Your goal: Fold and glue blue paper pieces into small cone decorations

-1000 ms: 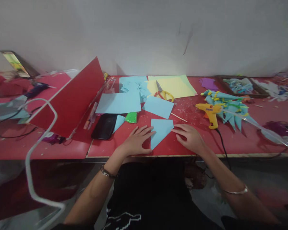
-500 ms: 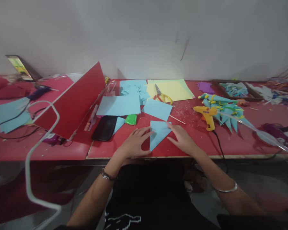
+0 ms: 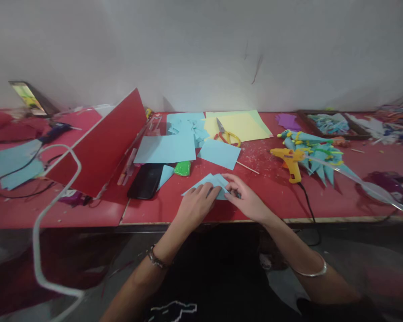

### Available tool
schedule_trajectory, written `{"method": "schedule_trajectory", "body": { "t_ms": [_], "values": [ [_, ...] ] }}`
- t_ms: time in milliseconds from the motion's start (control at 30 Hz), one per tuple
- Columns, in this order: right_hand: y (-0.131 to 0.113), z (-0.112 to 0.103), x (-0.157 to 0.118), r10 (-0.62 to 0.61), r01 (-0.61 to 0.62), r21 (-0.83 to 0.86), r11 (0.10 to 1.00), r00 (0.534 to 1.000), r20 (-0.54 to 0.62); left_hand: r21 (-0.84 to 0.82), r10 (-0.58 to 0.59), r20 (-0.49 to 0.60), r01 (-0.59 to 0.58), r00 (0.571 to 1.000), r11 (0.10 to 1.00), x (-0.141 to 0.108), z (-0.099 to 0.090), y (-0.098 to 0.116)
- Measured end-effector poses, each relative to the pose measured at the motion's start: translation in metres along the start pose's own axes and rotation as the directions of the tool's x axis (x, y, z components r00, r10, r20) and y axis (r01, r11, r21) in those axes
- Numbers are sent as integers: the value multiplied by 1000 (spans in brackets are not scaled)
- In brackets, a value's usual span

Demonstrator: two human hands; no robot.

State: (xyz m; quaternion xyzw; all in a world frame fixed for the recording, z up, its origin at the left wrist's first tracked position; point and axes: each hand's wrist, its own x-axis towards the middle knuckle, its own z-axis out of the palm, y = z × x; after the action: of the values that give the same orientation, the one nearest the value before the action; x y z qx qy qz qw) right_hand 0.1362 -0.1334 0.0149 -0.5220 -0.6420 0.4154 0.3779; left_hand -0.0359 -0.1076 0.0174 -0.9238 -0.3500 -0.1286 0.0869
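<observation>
A light blue paper [image 3: 206, 179], folded with overlapping layers, lies on the red table near its front edge. My left hand [image 3: 195, 203] rests over its left part, fingers together and bent, fingertips pressing it down. At its right side, my right hand [image 3: 246, 199] has curled fingers pinching the paper's edge. Both hands cover part of the folds. Just behind lies a flat blue paper square [image 3: 220, 153], beside a thin white stick [image 3: 247, 167]. To the left are a green packet [image 3: 182, 168], a small blue folded piece [image 3: 165, 175] and a black phone [image 3: 145, 181].
A yellow glue gun [image 3: 291, 163] with a cord lies to the right, near blue paper cones [image 3: 317, 154]. Scissors [image 3: 233, 137] rest on yellow paper [image 3: 251, 125] at the back. A red board [image 3: 104, 143] leans at the left, with a white curved cable [image 3: 38, 237] in front.
The blue paper has turned and gained a fold, its point no longer facing me. My left hand has moved onto it, and my right hand has curled and drawn slightly left and down.
</observation>
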Motion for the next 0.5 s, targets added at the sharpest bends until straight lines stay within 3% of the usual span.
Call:
{"method": "schedule_trajectory", "body": {
  "t_ms": [133, 233, 367, 433, 500],
  "values": [
    [-9, -1, -11, -71, 71, -10, 997, 997, -22, 0, -6, -122, 6, 993, 1000, -1, 1, -6],
    [-6, -8, -18, -235, 231, -184, 955, 972, -1, -110, -80, -204, 58, 976, 992, -6, 0, -14],
    [2, -14, -23, -438, 396, -449, 801, 899, 11, -242, 25, -249, -87, 968, 966, -8, -3, -23],
    [6, -15, -24, -535, 426, -554, 716, 844, -43, -236, 102, -250, -163, 963, 958, -8, -4, -25],
    [8, -14, -25, -605, 426, -654, 624, 794, -60, -197, 112, -240, -161, 964, 967, -7, -3, -25]
  ]
}}
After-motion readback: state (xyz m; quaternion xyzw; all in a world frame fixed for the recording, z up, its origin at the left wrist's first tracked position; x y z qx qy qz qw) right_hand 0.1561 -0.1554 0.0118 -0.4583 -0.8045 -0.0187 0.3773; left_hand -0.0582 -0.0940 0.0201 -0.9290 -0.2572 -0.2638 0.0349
